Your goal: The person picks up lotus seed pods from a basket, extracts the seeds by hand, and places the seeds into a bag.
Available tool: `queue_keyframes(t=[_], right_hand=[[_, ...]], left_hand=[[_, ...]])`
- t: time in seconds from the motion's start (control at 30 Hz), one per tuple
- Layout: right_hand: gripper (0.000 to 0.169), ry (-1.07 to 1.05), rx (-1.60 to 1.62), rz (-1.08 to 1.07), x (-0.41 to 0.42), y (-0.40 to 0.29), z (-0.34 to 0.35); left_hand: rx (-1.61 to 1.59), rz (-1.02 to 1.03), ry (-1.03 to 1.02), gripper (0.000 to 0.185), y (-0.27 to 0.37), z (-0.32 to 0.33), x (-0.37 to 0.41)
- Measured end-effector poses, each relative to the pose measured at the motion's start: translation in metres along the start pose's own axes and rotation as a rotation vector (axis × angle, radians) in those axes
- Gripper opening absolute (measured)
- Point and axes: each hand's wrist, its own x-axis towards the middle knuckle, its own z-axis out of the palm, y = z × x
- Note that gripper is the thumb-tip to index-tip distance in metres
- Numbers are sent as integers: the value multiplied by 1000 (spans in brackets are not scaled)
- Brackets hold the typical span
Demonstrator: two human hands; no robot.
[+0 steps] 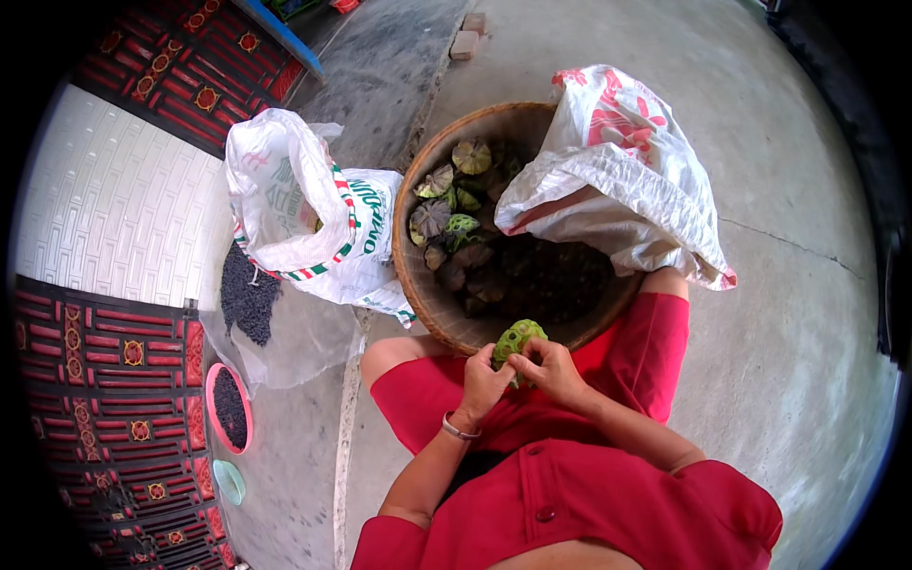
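Observation:
A green lotus seed pod with open holes is held between both my hands, above my lap at the near rim of a woven basket. My left hand grips its left side, a bracelet around the wrist. On the pod's right side, my right hand has thumb and fingers pressed to it, close to the left thumb. Several lotus pods, some green and some browned, lie in the basket's left part. Dark small pieces, too shadowed to tell apart, cover its bottom on the right.
A white woven sack drapes over the basket's right rim. Another open sack stands to the left. Beyond it, dark seeds lie on plastic sheeting. A pink basin of dark seeds and a green basin sit by the wall.

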Motion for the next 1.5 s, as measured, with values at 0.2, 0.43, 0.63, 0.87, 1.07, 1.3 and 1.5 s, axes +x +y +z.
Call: queue_keyframes(t=[0.2,0.43,0.63,0.87,1.07,1.3,1.5], right_hand=[[36,-18,66,35,-9,5,7],[39,-107,2,41,-14,17,-9],[26,-138,-1,-107,-3,16,-9],[18,-254,691,124,11,-28,-15],[11,5,553,38,60,-11,-37],[29,142,-1047,-195,71,60,-66],[26,180,-1056,-429,60,55,-52]], left_hand=[[-3,31,-5,14,8,-4,-12],[-188,-74,-195,8,2,-2,-22],[-498,-172,-187,10,5,-8,-15],[-760,-117,-173,11,33,-21,10],[-331,233,304,11,124,-87,29],[322,663,1028,15,224,-221,112],[901,704,877,29,169,-243,167]])
